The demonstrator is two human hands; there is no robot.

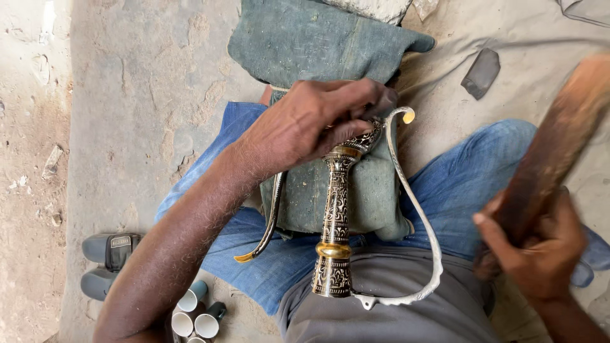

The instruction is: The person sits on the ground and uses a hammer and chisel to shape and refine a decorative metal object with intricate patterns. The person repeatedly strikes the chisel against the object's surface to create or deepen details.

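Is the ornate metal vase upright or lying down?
Lying down: the vase rests lengthwise across the lap pad, left hand gripping its top.

A pair of grey sandals (pixel 108 263) lies on the sandy ground at the lower left. Just right of them stand 3 small cups (pixel 197 314) with white insides and dark teal outsides, close together. A dark flat stone (pixel 481 73) rests on the pale cloth (pixel 546 76) at the upper right. Small stone chips (pixel 53 160) lie scattered on the dusty floor (pixel 127 95) along the left edge.
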